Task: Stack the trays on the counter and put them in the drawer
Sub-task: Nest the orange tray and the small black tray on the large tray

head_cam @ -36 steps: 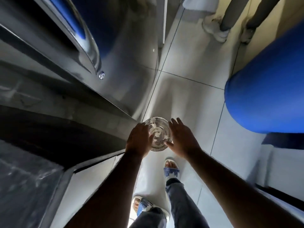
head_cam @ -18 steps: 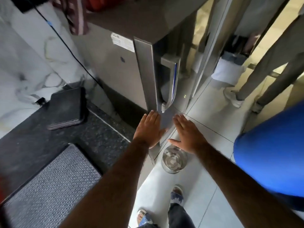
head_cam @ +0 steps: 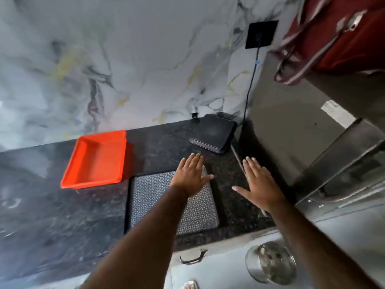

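An orange tray [head_cam: 98, 159] sits on the dark granite counter [head_cam: 52, 215] near the marble wall. To its right lies a flat grey patterned tray [head_cam: 166, 205] close to the counter's front edge. My left hand [head_cam: 190, 174] hovers flat over that grey tray's far right corner, fingers spread and holding nothing. My right hand [head_cam: 260, 184] is stretched open above bare counter to the right of it. A drawer handle [head_cam: 192, 257] shows on the cabinet front below the counter edge.
A black flat device [head_cam: 214, 133] lies at the back of the counter, a cable running up to a wall socket [head_cam: 261, 34]. A steel fridge [head_cam: 323, 142] stands right. A glass jar [head_cam: 270, 261] sits on the floor below.
The view has swung up from the floor and fridge to the counter. Both hands let go of the glass jar, left it on the floor and rose, open, over the counter.
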Tool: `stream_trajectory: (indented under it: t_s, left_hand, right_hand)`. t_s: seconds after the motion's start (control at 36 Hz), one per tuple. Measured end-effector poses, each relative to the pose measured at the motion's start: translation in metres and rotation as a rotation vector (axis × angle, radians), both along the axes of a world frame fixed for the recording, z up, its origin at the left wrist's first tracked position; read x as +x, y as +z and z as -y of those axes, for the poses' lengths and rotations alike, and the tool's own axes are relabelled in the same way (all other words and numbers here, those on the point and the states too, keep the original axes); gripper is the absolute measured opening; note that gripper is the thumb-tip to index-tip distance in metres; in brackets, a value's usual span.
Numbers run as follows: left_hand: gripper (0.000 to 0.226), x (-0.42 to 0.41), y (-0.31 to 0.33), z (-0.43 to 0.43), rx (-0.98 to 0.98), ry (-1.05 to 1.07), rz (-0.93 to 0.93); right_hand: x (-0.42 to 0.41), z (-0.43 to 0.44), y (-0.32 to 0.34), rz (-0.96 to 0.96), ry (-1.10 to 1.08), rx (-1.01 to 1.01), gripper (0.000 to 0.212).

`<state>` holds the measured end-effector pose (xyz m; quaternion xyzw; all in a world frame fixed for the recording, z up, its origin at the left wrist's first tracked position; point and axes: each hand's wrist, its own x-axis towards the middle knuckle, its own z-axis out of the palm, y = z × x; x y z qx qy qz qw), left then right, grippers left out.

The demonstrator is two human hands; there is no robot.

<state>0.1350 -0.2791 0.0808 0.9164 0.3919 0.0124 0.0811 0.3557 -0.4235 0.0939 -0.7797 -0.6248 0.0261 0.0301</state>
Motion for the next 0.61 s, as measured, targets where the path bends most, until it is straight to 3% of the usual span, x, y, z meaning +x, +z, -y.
stream_trajectory:
  t_s: [0.28,0.42,0.5,0.56,0.61]
  left_hand:
    - [0.091,-0.131,-0.030,-0.020,-0.129,0.340,-0.028]
    - [0.090,-0.164,-0.047,-0.012,-0.230,0.681,-0.050]
    - [0.081,-0.181,-0.059,0.002,-0.363,1.036,-0.010]
    - [0.058,-0.189,-0.066,0.010,-0.461,1.129,-0.064]
    - [0.034,-0.195,-0.070,0.016,-0.468,1.164,-0.116]
  right_hand:
    - [-0.079,-0.066,-0.031,-0.006,0.225,-0.126,0.103]
    - [-0.098,-0.080,-0.051,-0.134,0.099,-0.263,0.098]
    - [-0.102,-0.083,-0.063,-0.196,-0.129,-0.357,0.077]
    - [-0.099,-0.085,-0.067,-0.217,-0.240,-0.413,0.049]
    - [-0.096,-0.086,-0.069,-0.193,-0.260,-0.466,0.037]
